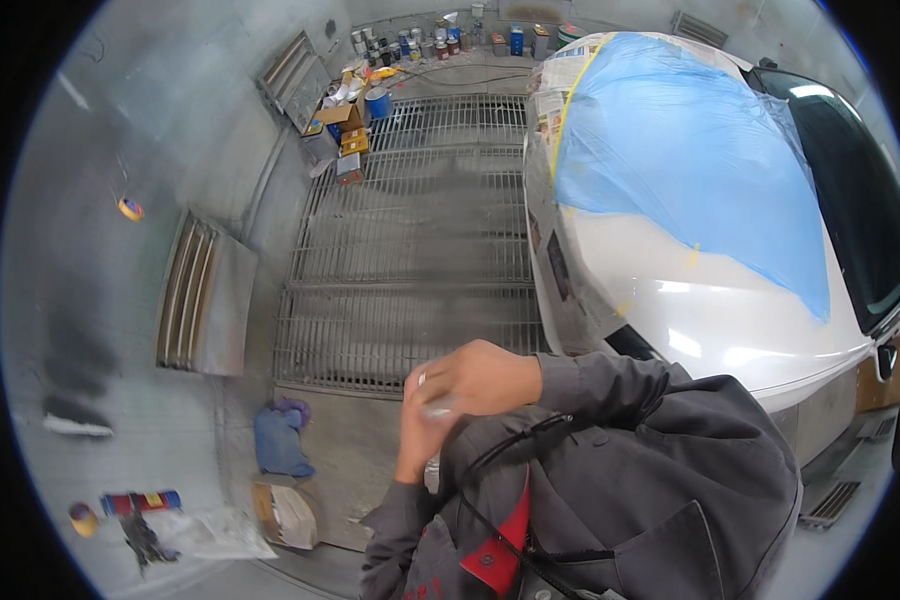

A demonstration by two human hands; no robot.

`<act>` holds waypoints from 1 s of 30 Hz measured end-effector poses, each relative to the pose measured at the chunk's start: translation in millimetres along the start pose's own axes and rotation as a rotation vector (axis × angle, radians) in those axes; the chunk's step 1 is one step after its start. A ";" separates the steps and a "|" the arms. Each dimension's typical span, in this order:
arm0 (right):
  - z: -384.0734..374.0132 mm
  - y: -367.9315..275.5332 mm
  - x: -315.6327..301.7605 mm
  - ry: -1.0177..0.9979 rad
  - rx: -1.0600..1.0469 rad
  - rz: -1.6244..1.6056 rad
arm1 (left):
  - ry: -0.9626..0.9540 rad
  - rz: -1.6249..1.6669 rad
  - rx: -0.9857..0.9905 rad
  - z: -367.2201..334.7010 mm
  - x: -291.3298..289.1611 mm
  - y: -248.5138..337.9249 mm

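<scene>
My right hand (485, 379) reaches across my chest and meets my left hand (422, 430) in front of the grey jacket (670, 480). Both hands are closed together, the right one lapping over the fingers of the left. A small pale, partly see-through thing (438, 408) shows between them, too blurred to name. Most of the left fingers are hidden behind the right hand. To the right stands a white car (705, 310), its front partly covered by blue plastic film (680, 140) with yellow tape along one edge.
Metal floor grating (410, 240) lies ahead. Cans (410, 45) line the far wall; an open cardboard box (345, 115) and a blue bucket (378, 102) stand left. Louvred panels (205, 295) lean on the left wall. A blue cloth bundle (282, 440) and a box (285, 512) lie nearer.
</scene>
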State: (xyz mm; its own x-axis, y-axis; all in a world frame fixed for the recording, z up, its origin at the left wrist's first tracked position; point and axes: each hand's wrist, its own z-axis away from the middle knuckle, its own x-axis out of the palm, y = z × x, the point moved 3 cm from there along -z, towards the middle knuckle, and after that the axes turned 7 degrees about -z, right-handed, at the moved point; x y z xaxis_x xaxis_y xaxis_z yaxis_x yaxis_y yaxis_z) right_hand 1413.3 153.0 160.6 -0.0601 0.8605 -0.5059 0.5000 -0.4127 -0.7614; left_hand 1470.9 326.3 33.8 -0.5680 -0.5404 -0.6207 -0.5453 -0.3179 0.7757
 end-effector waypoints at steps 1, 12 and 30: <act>-25.9 8.1 -2.9 -0.023 0.031 0.031 | -0.038 0.021 0.011 -24.2 -24.2 -15.5; -204.4 144.8 -158.1 0.106 0.127 0.148 | -0.361 0.341 0.033 -333.3 -138.4 -91.2; -405.3 478.7 -465.2 0.667 0.615 0.189 | -0.304 0.365 0.116 -845.5 -160.8 -198.0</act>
State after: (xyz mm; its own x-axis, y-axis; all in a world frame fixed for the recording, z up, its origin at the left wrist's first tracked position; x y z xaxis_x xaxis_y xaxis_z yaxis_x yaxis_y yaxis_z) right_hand 2030.7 -323.8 195.8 0.5808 0.6776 -0.4511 -0.1075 -0.4855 -0.8676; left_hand 2191.4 -182.6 76.5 -0.8797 -0.3434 -0.3288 -0.3318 -0.0520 0.9419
